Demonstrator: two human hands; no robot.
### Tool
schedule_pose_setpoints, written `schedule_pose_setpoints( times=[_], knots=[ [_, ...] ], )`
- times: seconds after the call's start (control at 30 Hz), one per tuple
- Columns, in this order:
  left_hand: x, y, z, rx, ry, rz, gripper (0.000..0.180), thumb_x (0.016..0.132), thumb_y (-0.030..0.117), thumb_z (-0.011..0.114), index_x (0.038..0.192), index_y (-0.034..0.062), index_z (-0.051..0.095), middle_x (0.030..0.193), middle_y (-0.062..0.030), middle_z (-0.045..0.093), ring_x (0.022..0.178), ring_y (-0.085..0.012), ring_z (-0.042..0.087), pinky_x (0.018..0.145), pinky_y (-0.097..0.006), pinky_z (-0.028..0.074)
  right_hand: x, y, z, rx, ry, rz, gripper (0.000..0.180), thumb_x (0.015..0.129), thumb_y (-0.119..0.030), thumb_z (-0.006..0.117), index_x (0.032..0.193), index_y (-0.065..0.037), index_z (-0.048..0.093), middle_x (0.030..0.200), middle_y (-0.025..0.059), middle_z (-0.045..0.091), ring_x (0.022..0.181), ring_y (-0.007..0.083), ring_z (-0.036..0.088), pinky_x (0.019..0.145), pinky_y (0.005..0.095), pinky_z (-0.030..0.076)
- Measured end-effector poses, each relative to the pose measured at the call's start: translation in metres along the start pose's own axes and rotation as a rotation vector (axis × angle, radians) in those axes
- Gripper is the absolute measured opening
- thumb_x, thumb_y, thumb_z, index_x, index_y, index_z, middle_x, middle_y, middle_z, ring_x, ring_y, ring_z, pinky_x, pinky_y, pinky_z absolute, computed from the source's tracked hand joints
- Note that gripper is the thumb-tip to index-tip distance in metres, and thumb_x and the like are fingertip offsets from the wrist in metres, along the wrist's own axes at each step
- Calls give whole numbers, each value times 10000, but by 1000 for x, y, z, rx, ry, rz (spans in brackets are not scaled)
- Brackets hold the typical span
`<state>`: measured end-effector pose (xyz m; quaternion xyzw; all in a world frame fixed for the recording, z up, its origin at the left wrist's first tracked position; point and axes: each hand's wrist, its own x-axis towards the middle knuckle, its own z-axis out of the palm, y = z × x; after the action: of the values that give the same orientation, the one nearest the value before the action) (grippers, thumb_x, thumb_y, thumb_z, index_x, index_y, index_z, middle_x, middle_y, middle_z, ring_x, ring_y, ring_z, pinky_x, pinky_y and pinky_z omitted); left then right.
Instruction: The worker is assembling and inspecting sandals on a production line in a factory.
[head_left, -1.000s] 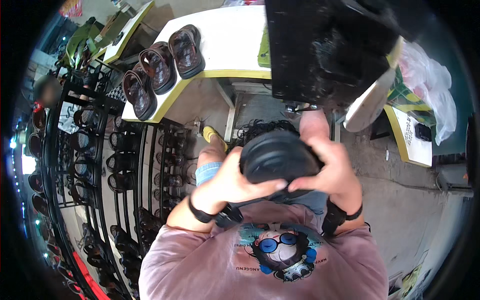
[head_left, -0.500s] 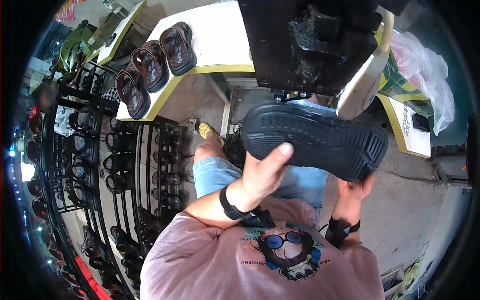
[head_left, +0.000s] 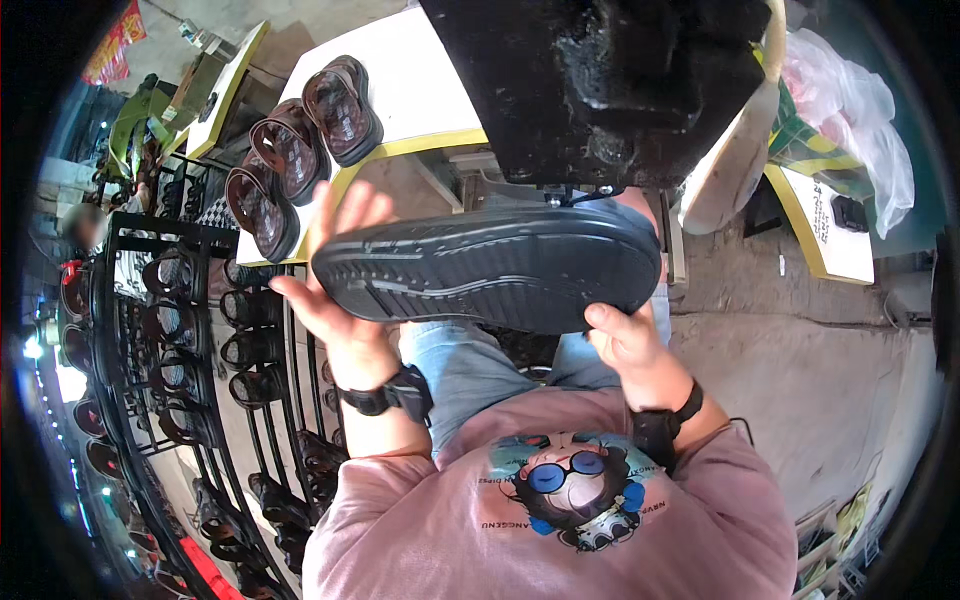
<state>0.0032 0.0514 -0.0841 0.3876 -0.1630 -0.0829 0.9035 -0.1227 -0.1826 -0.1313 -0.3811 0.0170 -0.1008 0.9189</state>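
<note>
A black shoe (head_left: 480, 272) lies across in front of me, its ridged sole turned up toward me; the upper is hidden beneath. Its broad end is gripped by my right hand (head_left: 628, 345), thumb pressed on the sole and the other fingers out of sight underneath. At the narrow end, my left hand (head_left: 335, 300) has its fingers spread apart, with the palm behind and next to the shoe's edge. Just beyond the shoe is a dark machine head (head_left: 600, 90) with a scuffed black surface, close to the shoe's far side.
Three brown thong sandals (head_left: 290, 150) stand on a white table (head_left: 425, 70) with a yellow edge. Black racks (head_left: 120, 290) of sandals fill the left. A pale sole-shaped piece (head_left: 730, 160) hangs beside the machine. Clear plastic bags (head_left: 845, 110) sit by another white tabletop (head_left: 840, 250) at right.
The shoe has turned end for end and moved left, its broad end now on the right. My left hand has let go and spread its fingers; my right hand now grips the broad end.
</note>
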Motion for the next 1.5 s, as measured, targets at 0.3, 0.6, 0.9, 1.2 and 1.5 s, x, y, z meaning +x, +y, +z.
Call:
schedule_pose_setpoints(
  times=[0.3,0.6,0.9,1.2,1.5],
  knots=[
    [4,-12,50,1035,-383,21,508,639,152,823,1084,-13,641,843,-45,590,800,-151,571,705,-277,444,33,-31,9,-344,-264,10,640,712,-10,759,1268,15,441,1178,85,569,1093,174,525,962,312,405],
    [-75,-90,36,325,40,-40,602,764,86,746,1278,13,441,1179,-96,557,1106,-196,534,983,-342,402,-7,-20,7,-239,75,-133,291,777,36,704,1019,50,544,1005,95,625,858,109,602,738,213,492],
    [-28,-87,88,192,-281,-544,750,695,54,766,1328,21,364,1254,-91,486,1169,-181,454,1004,-349,369,56,-87,15,-712,-83,-177,391,658,-23,806,949,-10,545,782,4,589,727,79,567,621,227,454],
    [-43,-89,84,-97,-68,-237,636,696,180,751,1249,23,479,1184,-51,557,1127,-173,486,999,-337,366,-5,-35,17,-1967,-13,-1020,351,783,-173,690,1070,-24,555,995,199,548,891,338,565,770,415,467],
    [-41,-119,85,-485,-103,-101,663,719,24,712,1313,34,418,1207,-60,565,1127,-183,512,993,-330,375,33,56,-91,-1148,-787,-26,514,781,-377,599,1143,-14,576,1146,126,593,1051,258,559,963,373,395]
  ],
)
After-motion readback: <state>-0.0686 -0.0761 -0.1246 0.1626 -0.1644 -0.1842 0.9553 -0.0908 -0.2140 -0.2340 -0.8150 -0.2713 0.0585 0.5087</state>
